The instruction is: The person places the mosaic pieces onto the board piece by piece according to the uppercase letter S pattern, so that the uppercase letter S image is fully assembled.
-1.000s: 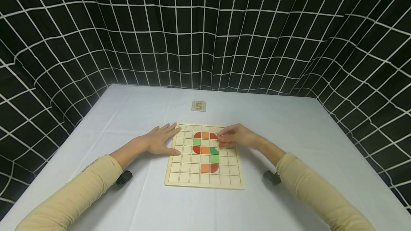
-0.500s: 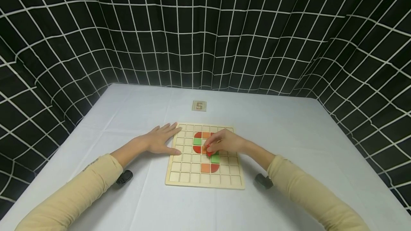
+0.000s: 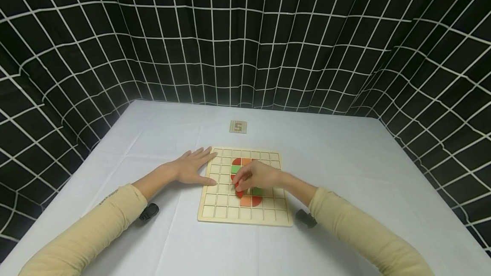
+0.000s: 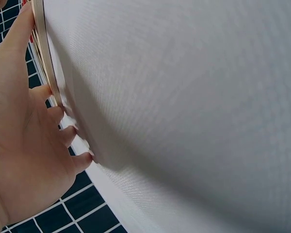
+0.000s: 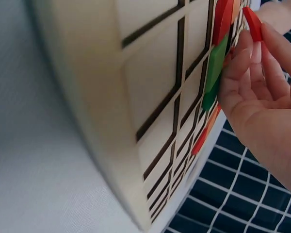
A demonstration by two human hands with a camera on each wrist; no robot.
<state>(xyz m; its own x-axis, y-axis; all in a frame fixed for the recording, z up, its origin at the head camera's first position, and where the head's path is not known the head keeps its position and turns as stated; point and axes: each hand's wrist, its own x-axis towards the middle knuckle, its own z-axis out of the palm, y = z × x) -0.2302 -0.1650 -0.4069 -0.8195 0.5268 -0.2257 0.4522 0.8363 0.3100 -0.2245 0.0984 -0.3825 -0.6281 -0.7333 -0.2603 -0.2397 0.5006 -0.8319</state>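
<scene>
Between thumb and fingers my right hand [image 3: 261,175] pinches a red tile [image 5: 252,24] with a curved edge. It hovers just left of the orange tile [image 3: 246,200] in the lower part of the wooden grid board [image 3: 215,213]. Spread flat, my left hand [image 3: 192,168] rests along the board's left edge, thumb and fingertips touching it. Lying in the grid are a light green tile [image 3: 235,169], a dark green tile [image 5: 211,97], and several red and orange ones, including a red corner tile [image 3: 257,201]. My right hand covers part of the pattern.
A small patterned card [image 3: 238,127] lies beyond the board on the white tablecloth [image 3: 330,148]. Dark devices are at both wrists, such as the left one [image 3: 149,211]. A black gridded curtain [image 3: 245,54] encloses the table's back and sides.
My right hand has carried the red tile from the board's right side leftward and nearer, to beside the lower orange tile. My left hand has stayed in place.
</scene>
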